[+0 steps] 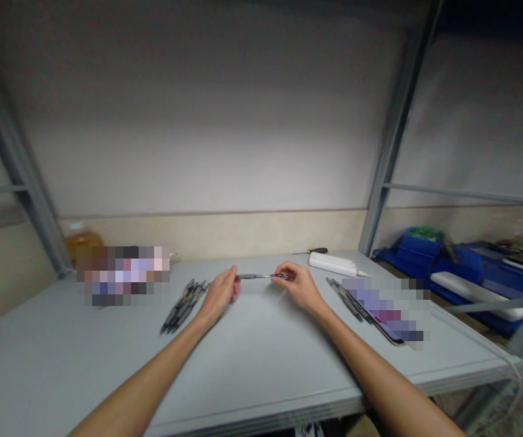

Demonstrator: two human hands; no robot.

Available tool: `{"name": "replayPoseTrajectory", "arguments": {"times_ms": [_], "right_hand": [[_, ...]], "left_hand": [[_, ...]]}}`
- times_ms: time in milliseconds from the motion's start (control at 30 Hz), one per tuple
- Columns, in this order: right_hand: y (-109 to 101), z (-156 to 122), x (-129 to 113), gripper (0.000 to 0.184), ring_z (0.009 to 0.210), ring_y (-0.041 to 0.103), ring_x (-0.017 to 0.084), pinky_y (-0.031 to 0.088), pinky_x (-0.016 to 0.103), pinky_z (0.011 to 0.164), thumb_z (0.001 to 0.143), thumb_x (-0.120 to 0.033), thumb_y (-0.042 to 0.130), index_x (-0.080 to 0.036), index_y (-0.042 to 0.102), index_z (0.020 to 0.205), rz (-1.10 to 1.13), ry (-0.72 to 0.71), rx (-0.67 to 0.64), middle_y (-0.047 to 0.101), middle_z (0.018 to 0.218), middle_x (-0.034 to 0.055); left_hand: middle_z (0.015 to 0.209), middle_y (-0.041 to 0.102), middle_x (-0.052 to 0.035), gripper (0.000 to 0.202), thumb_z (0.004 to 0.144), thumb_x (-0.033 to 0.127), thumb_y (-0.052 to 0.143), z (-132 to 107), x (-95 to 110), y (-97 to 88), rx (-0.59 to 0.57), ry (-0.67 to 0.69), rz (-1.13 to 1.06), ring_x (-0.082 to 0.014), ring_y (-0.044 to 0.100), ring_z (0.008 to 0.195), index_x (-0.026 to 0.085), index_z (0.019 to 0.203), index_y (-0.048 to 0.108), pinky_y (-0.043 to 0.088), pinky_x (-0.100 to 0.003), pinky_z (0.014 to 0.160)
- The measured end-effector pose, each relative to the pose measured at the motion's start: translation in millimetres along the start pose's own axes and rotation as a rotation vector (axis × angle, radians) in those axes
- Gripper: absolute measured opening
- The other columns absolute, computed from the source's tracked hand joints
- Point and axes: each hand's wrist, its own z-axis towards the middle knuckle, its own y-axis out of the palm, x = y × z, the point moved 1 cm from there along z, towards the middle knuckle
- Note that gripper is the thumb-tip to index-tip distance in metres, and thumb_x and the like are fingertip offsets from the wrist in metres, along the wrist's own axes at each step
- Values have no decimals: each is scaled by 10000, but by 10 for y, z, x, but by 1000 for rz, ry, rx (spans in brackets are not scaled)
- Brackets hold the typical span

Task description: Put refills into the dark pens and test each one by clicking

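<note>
My left hand [221, 292] is closed around one end of a slim grey pen [251, 277], held level just above the table. The fingertips of my right hand [300, 285] pinch the pen's other end. A thin, pale section shows between the grey barrel and the darker piece at my right fingers. I cannot make out whether the two parts are joined. Beside my left hand lies a pile of several grey and black pens [183, 308]. To the right of my right hand, a few similar pens [347, 300] rest side by side.
A blurred-out flat object [379, 309] lies beside the right-hand pens. Behind are a white power strip [331, 264] and a screwdriver [318, 250]. At the back left stand a blurred-out item [124, 276] and an amber bottle [79, 240]. Blue bins [418, 249] sit beyond the table's right edge.
</note>
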Motion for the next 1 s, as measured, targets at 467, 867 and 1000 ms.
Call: {"name": "replayPoseTrajectory", "arguments": {"times_ms": [467, 867, 1000], "right_hand": [[-40, 14, -43, 203, 715, 573, 152, 449, 264, 638, 632, -327, 671, -168, 576, 715, 195, 68, 32, 611, 751, 26], [-105, 61, -55, 247, 661, 551, 154, 454, 266, 560, 617, -343, 662, -148, 640, 767, 200, 133, 118, 647, 790, 65], [-136, 71, -58, 266, 643, 551, 154, 462, 278, 563, 633, -358, 637, -150, 653, 797, 215, 144, 156, 652, 799, 69]], "left_hand": [[471, 407, 38, 473, 787, 578, 367, -29, 124, -31, -19, 190, 219, -112, 395, 481, 182, 542, 452, 290, -229, 495], [476, 350, 63, 437, 768, 575, 397, 101, 0, -106, 63, 156, 82, -94, 364, 452, 195, 552, 382, 295, -219, 472], [482, 361, 59, 442, 761, 585, 404, 131, -11, -156, 110, 144, 84, -97, 375, 455, 194, 558, 390, 308, -221, 471]]}}
